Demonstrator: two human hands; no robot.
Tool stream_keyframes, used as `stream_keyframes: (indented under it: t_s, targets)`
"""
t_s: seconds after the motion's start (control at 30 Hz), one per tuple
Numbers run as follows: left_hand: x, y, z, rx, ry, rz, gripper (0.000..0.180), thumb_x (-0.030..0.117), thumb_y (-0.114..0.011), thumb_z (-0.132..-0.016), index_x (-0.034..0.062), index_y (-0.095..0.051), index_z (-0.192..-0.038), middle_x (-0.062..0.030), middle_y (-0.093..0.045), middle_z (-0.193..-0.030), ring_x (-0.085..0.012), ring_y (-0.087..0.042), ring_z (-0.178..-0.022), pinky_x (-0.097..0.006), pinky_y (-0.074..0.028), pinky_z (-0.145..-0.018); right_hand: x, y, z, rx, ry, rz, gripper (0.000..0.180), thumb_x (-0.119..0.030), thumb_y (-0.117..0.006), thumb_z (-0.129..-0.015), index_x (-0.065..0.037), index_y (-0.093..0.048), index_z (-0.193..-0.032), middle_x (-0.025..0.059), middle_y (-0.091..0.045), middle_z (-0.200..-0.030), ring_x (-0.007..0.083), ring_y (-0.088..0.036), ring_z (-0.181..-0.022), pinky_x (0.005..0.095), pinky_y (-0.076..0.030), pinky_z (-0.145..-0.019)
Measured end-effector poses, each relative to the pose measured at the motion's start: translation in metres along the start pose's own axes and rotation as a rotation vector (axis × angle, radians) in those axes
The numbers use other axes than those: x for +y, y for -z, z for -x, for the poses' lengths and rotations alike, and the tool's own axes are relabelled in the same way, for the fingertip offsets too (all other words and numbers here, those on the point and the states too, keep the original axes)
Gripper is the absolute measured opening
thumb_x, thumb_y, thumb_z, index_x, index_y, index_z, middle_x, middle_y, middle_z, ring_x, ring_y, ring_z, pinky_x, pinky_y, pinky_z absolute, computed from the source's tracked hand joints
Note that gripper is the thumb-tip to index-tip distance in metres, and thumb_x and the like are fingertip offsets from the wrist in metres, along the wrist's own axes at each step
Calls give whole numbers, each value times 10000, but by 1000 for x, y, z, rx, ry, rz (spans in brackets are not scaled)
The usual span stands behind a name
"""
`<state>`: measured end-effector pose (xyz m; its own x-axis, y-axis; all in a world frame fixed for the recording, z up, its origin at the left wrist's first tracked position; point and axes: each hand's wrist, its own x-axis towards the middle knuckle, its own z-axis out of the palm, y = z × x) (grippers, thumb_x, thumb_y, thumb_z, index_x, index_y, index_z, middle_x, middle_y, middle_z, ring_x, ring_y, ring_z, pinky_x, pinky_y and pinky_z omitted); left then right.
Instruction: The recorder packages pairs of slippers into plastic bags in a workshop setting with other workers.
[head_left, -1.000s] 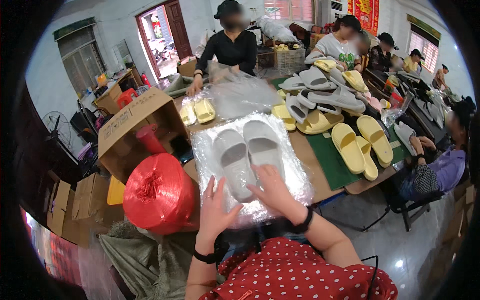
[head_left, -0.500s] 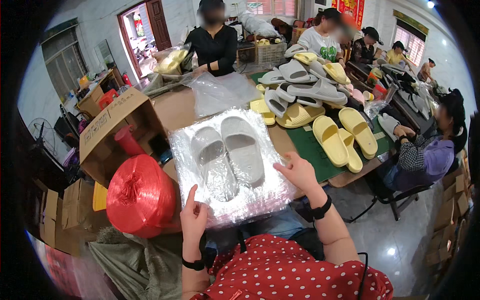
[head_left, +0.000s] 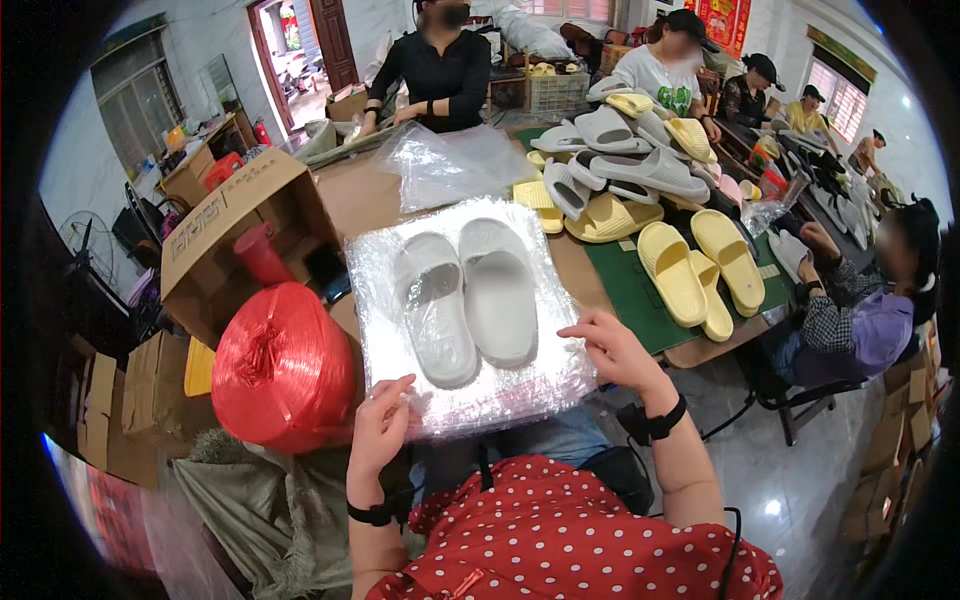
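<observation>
As both forearms angle in from the near side, left hand (head_left: 382, 425): by near-left corner of plastic stack (head_left: 560, 390), back of hand up.
Right hand (head_left: 618, 350): at right edge of stack, turned inward.
Left fingers (head_left: 392, 388): mostly bent, tips at stack edge; can't tell if pinching film.
Right fingers (head_left: 585, 332): forefinger extended leftward, others half-curled; grip can't tell.
Grey slippers (head_left: 505, 310): pair side by side on top of stack, heels nearest; shiny film shows on left one, can't tell if bagged.
Cardboard box (head_left: 240, 200): left of stack, on its side, red tube-shaped thing (head_left: 262, 253) at opening.
Crate (head_left: 557, 95): well beyond stack, small yellow items at top.
Clear bags (head_left: 450, 165): loose, just beyond stack.
</observation>
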<state>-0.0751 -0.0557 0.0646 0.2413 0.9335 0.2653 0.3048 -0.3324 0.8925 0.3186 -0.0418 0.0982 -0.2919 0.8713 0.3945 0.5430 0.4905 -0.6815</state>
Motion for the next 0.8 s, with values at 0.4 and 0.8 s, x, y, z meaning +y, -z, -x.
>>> stream_keyframes:
  t_s: [0.4,0.8]
  targets:
    - [16,-7,35,-15,-165,-598,591,198,-848,-675,56,-655,-1216,-134,-512,-1351,-362,-488,-1181,-423,-447,-963,-9,0,18,185,66,94,82,-142,-744,-777,-105,-745,-851,71,-598,-1047,253,-528,-1004,354,-439,-858]
    - [5,-27,-5,339,62,213,157,37,-572,-879,-22,-703,-816,-120,-718,-891,-174,-652,-832,-286,-495,-726,8,-39,3,440,-282,-281,188,-146,-663,-897,7,-675,-787,58,-674,-714,125,-562,-614,273,-429,-578]
